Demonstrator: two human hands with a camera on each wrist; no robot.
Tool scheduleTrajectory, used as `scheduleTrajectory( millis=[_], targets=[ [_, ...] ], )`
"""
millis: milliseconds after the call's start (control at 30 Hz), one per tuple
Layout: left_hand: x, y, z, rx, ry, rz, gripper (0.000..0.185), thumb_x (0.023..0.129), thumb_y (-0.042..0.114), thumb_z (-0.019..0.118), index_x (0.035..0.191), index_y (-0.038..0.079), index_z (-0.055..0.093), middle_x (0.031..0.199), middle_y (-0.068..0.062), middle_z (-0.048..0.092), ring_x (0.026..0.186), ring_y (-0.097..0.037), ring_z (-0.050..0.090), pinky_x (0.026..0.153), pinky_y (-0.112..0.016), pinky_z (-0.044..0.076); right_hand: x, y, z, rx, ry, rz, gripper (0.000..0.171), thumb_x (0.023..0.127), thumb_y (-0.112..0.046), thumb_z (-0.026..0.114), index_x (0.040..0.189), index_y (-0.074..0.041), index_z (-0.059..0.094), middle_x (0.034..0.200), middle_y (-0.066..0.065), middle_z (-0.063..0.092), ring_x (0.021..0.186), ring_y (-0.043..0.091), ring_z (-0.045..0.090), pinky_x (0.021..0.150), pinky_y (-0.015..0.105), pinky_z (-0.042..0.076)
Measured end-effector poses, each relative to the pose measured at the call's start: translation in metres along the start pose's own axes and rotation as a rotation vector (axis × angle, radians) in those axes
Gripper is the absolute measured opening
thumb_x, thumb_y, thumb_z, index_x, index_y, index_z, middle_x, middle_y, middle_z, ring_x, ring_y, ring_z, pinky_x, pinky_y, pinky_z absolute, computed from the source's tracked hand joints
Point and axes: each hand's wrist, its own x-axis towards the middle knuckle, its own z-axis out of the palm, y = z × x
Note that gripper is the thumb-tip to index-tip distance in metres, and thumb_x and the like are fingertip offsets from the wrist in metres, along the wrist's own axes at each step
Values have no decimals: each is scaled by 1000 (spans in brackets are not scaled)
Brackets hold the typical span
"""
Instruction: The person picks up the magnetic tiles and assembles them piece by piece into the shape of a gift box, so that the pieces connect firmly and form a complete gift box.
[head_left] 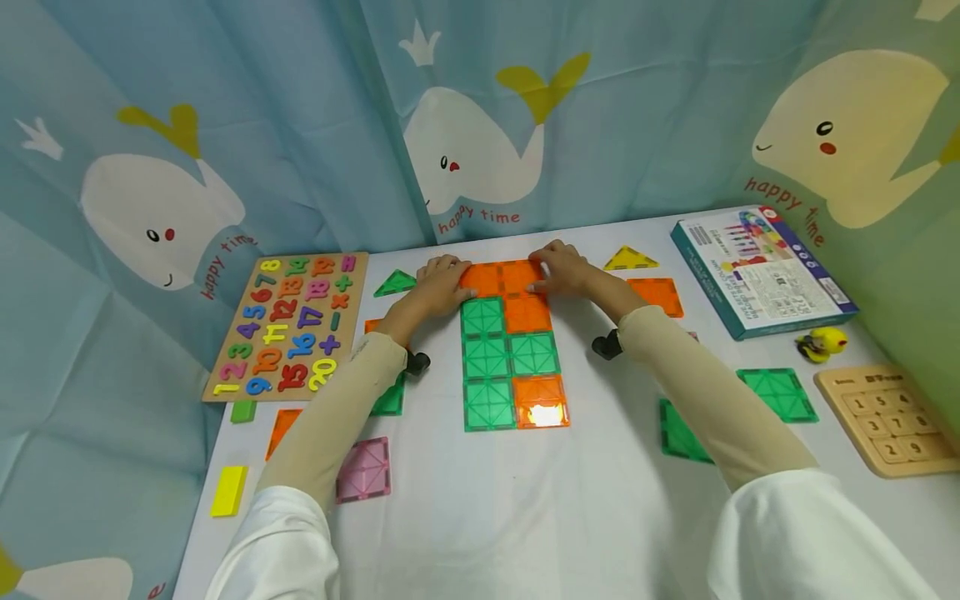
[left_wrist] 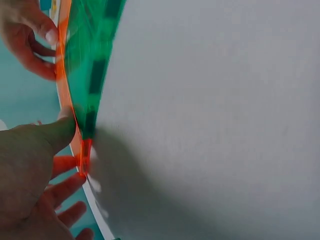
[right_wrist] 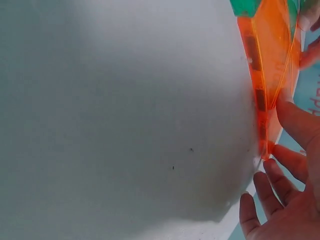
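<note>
- Stretching from the near left toward the far middle, the left sleeve [head_left: 337, 417] is slanting inward and bringing the left hand [head_left: 438, 287] to the left orange tile [head_left: 483, 278].
- The left hand is pinching this tile at its left edge; the thumb is pressing on the face, the index finger is touching the outer edge, and the other fingers are spreading loosely.
- From the near right, the right sleeve [head_left: 705, 392] is slanting inward too, and the right hand [head_left: 561, 268] is pinching the right orange tile [head_left: 519, 273] at its right edge, with the thumb on the face and the other fingers fanning outward.
- The two orange tiles are standing side by side as the far row of a tile panel [head_left: 486, 358], which is occupying the middle of the white table [head_left: 525, 517]. I cannot tell if this row is lying flat or being slightly raised.
- Nearer in the panel, green tiles are mixing with orange ones.
- A green triangle [head_left: 395, 283] is lying just left of the left hand; a yellow triangle [head_left: 630, 258] is lying to the right of the right hand.
</note>
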Motion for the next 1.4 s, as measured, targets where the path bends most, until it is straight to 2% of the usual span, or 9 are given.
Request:
scheduleTrajectory(
  millis=[233,400,600,767,833,900,1067,1200,1400],
  targets=[
    [-7,2,2,-8,-5,12,67,111,41,54,166,10,32,166,-16,32,154,-41,23,125,-58,20,-8,-6,1,-19,3,-4,65,104,-33,69,156,-2,46,158,30,33,140,49,33,116,67,32],
    [-19,-9,-2,-7,9,18,69,110,39,57,166,9,30,170,-17,27,156,-41,20,126,-60,18,-23,1,-3,-24,34,-38,70,101,-33,73,156,0,45,159,32,34,141,52,35,116,70,32],
    [-60,-45,-17,-67,71,-23,65,110,33,57,165,6,33,170,-20,26,155,-44,21,125,-64,17,-61,30,-23,22,76,-28,73,100,-33,75,157,0,44,161,33,31,144,52,32,121,69,26],
    [-101,-78,-29,-139,83,-86,61,111,29,55,162,2,35,167,-24,27,155,-47,23,125,-67,18,-99,64,-39,51,93,10,76,101,-37,74,159,0,40,161,34,29,145,54,30,117,74,27],
    [-114,-86,-30,-152,79,-110,61,111,29,55,161,1,36,166,-25,29,155,-47,24,125,-67,20,-113,78,-41,56,84,24,74,102,-35,73,158,2,40,160,35,29,144,55,32,116,75,29],
    [-124,-91,-30,-140,66,-99,61,110,28,57,160,-2,37,164,-29,31,154,-49,26,125,-68,19,-124,92,-41,52,67,34,71,102,-30,72,156,5,42,158,37,31,141,56,34,114,76,32],
    [-140,-87,-21,-124,-7,-66,67,108,28,63,160,-3,37,164,-31,31,152,-52,26,124,-68,21,-142,114,-39,4,11,88,72,100,-27,75,153,11,43,154,39,33,135,55,36,111,75,35],
    [-144,-80,-14,-88,-41,-83,70,106,31,66,162,2,37,165,-28,32,151,-50,28,122,-67,28,-147,118,-38,-8,-12,126,80,98,-30,77,155,10,38,155,40,29,135,57,34,111,77,34],
    [-145,-79,-7,-86,-71,-115,75,103,38,69,163,6,38,165,-25,32,150,-46,28,121,-67,30,-147,120,-37,18,-30,164,84,98,-33,77,158,7,34,156,40,24,135,58,32,110,78,34]
  ],
)
